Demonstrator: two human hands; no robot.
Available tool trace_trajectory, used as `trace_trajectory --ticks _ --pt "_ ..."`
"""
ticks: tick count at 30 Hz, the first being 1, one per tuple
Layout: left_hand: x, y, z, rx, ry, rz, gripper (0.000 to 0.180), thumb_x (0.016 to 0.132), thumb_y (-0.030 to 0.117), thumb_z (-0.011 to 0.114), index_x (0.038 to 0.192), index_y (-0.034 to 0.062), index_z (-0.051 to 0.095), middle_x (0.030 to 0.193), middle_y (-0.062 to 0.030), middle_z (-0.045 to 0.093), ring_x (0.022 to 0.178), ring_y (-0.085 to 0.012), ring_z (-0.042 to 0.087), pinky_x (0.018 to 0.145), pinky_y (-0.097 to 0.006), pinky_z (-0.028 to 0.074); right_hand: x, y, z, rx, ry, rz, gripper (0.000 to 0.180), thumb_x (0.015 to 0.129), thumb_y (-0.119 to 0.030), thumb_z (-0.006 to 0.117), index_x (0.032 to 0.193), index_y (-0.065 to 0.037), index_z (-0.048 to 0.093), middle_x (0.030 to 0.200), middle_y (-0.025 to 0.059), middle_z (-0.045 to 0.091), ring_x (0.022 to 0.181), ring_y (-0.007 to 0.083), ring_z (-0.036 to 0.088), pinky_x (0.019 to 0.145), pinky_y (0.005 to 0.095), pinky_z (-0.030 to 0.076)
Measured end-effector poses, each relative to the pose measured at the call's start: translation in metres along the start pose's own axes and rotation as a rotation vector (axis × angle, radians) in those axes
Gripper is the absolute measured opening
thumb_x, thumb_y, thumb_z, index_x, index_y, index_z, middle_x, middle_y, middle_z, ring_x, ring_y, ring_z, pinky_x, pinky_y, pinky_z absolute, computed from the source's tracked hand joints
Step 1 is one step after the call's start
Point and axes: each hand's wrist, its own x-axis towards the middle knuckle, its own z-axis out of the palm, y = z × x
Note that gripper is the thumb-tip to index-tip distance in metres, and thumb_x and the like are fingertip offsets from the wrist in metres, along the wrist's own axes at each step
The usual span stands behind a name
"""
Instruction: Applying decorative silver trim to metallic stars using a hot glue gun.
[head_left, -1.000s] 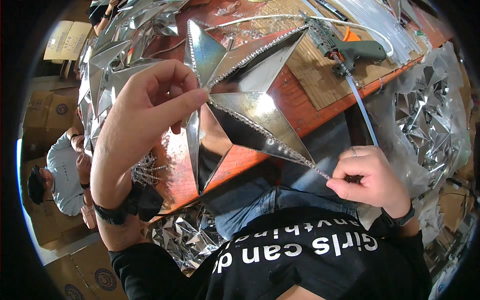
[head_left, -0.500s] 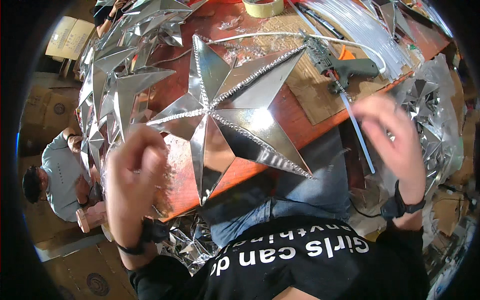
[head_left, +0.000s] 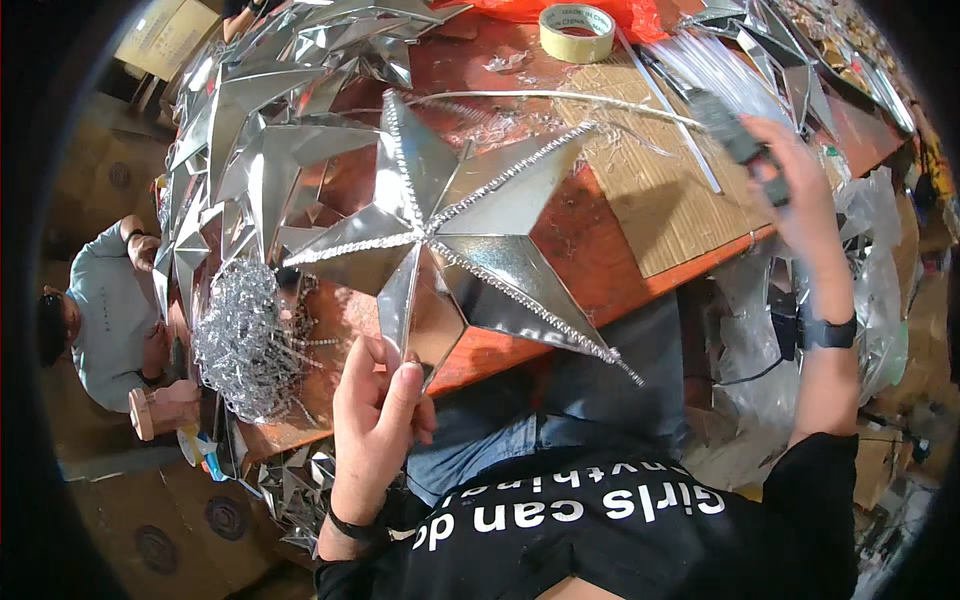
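Note:
A silver mirror-faced star [head_left: 505,265] stands out over the table's front edge, with silver tinsel trim along several of its ridges. One trim end sticks out past its lower right tip. My left hand [head_left: 375,425] pinches the star's bottom point between thumb and fingers. To the right, my right hand [head_left: 805,185] is closed round a dark glue gun [head_left: 728,130], lifted above the cardboard and smeared by motion. A pale cord [head_left: 540,94] runs behind the star toward the gun.
A heap of silver tinsel [head_left: 250,340] lies at the left edge. Many silver stars [head_left: 255,165] crowd the far left. On the table are cardboard [head_left: 660,235], a tape roll [head_left: 577,36] and clear glue sticks [head_left: 725,75]. Another person [head_left: 110,310] sits at left.
My left hand has moved from beside the tinsel heap onto the star's bottom point. My right hand has reached forward and picked the glue gun up off the cardboard.

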Motion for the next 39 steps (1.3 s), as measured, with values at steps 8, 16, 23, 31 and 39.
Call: trace_trajectory --ticks 8,16,23,31,39 --pt "0.015 0.001 0.000 0.253 -0.342 0.263 0.019 0.087 0.012 0.066 0.079 0.0015 0.052 0.065 0.0017 0.057 0.058 -0.0021 0.049 0.051 -0.020 0.039 0.009 -0.055 -0.028 1.164 0.302 0.327 0.058 0.085 -0.043 0.064 0.117 0.004 0.056 0.109 0.0143 0.065 0.101 0.0225 0.062 0.093 0.0328 0.045" --pt "0.029 -0.046 -0.017 0.409 -0.128 0.582 0.015 0.088 0.006 0.060 0.075 0.0006 0.053 0.070 -0.0084 0.060 0.060 -0.0189 0.058 0.057 -0.031 0.045 0.045 -0.125 -0.041 0.666 -0.062 -0.248 0.080 0.043 -0.069 0.073 0.082 -0.001 0.057 0.079 0.0112 0.064 0.074 0.0293 0.065 0.065 0.0323 0.050" --pt "0.033 -0.048 -0.022 0.258 -0.026 0.728 0.008 0.087 -0.007 0.052 0.085 -0.0002 0.055 0.073 -0.0076 0.062 0.065 -0.0156 0.059 0.059 -0.027 0.048 0.054 -0.136 -0.045 0.575 -0.055 -0.202 0.079 0.046 -0.072 0.071 0.078 -0.001 0.056 0.075 0.0101 0.062 0.071 0.0277 0.063 0.065 0.0336 0.048" --pt "0.036 -0.052 -0.023 0.153 -0.063 0.665 0.014 0.086 -0.011 0.050 0.091 -0.0014 0.058 0.079 -0.0102 0.066 0.069 -0.0154 0.062 0.062 -0.025 0.050 0.051 -0.137 -0.040 0.545 -0.047 -0.221 0.080 0.048 -0.077 0.065 0.073 -0.002 0.054 0.069 0.0075 0.057 0.063 0.0245 0.058 0.060 0.0323 0.043" --pt "0.034 -0.054 -0.026 0.165 -0.056 0.603 0.012 0.090 -0.007 0.049 0.094 -0.0011 0.059 0.079 -0.0088 0.066 0.069 -0.0134 0.064 0.064 -0.024 0.050 0.045 -0.137 -0.051 0.470 -0.118 -0.371 0.078 0.046 -0.077 0.069 0.076 -0.007 0.055 0.068 0.0039 0.058 0.065 0.0247 0.061 0.061 0.0342 0.045"
